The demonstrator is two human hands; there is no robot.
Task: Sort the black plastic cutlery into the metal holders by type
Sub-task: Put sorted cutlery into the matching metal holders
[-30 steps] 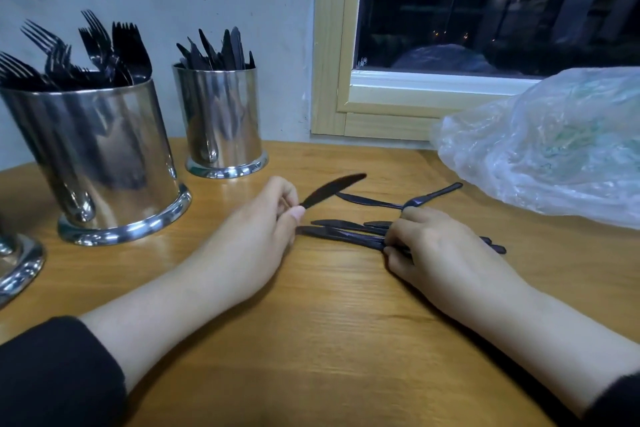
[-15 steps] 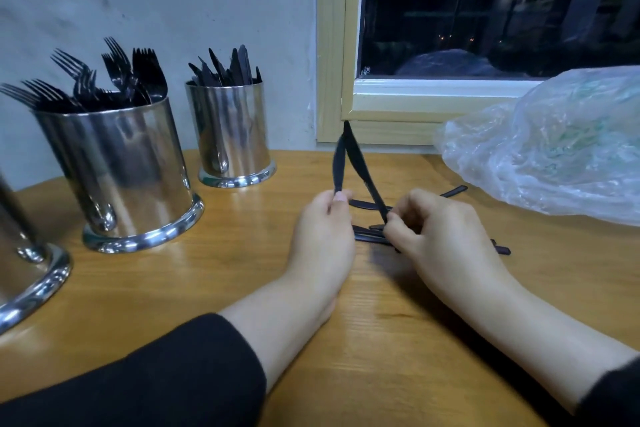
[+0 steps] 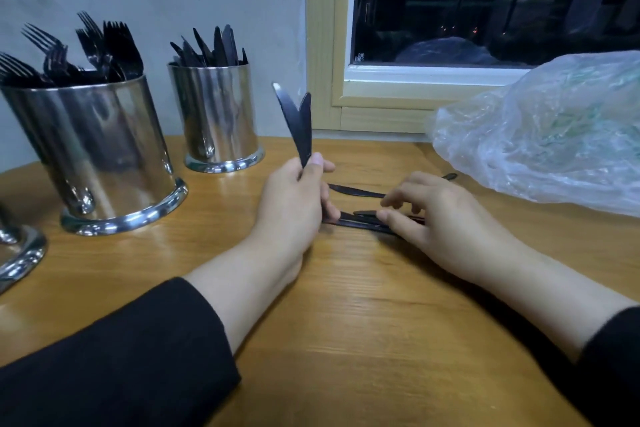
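My left hand grips two black plastic knives by their handles, blades pointing up in a V above the table. My right hand rests over a small pile of black knives lying on the wooden table, its fingers loosely bent and touching them. One more knife lies just behind the pile. At the left stands a large metal holder full of forks. Behind it a smaller metal holder holds knives.
The edge of a third metal holder shows at the far left. A crumpled clear plastic bag lies at the right under a wooden window frame. A grey wall stands behind the holders.
My right hand passed a second knife to my left hand, which now holds two upright. My right hand has dropped back onto the pile on the table.
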